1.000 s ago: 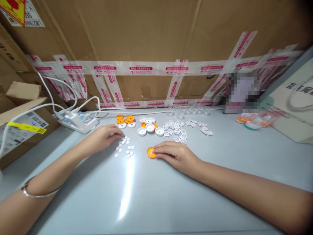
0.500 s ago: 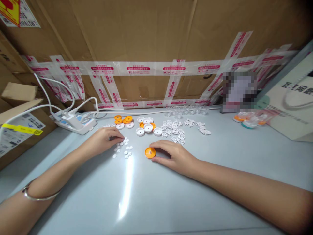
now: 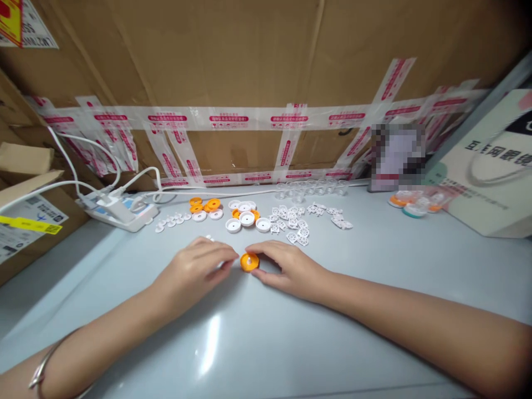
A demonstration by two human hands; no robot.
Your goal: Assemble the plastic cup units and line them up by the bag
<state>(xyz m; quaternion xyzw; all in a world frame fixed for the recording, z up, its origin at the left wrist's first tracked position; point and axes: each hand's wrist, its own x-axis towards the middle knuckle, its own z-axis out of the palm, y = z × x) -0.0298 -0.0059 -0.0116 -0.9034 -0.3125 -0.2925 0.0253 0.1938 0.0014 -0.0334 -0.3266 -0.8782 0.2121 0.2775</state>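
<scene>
while held, disc touches right hand.

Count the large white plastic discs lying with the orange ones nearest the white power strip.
2 visible: the left white plastic disc and the right white plastic disc, side by side at the near edge. More may be hidden under the orange plastic discs.
</scene>
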